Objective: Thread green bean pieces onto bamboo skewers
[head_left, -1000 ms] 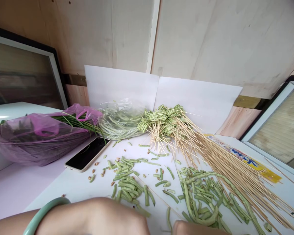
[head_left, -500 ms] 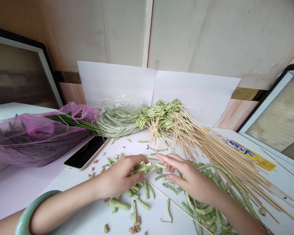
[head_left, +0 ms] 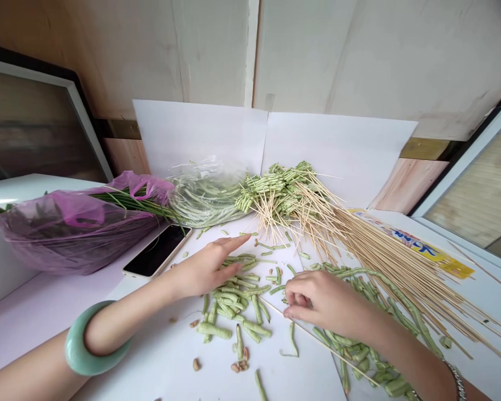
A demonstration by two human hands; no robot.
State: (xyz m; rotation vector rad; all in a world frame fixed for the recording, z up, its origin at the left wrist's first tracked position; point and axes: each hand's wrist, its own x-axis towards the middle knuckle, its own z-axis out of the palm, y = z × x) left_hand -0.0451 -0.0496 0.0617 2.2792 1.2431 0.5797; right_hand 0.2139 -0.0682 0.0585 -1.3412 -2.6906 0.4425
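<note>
My left hand (head_left: 206,270) rests at the left of a loose heap of cut green bean pieces (head_left: 229,303), palm down, its fingers stretched out and nothing seen in them. A pale green bangle (head_left: 77,348) is on that wrist. To the right, my right hand (head_left: 317,295) has its fingers curled in; whether they hold anything is hidden. Just below it a single bamboo skewer (head_left: 317,350) lies slantwise on the white surface (head_left: 167,356). More bean pieces (head_left: 361,356) and long strips lie under and beside my right forearm.
Behind stand beans threaded on skewers (head_left: 275,186), with a sheaf of bare skewers (head_left: 401,273) fanning right over a yellow wrapper (head_left: 455,267). A clear bag of long beans (head_left: 204,195), a purple bag of greens (head_left: 79,239) and a phone (head_left: 156,253) are at left. Brown seeds (head_left: 197,364) lie scattered.
My left hand has let go of the bean pieces and straightened its fingers, moving slightly up and left. My right hand has drawn back rightward and curled its fingers. The view has shifted slightly.
</note>
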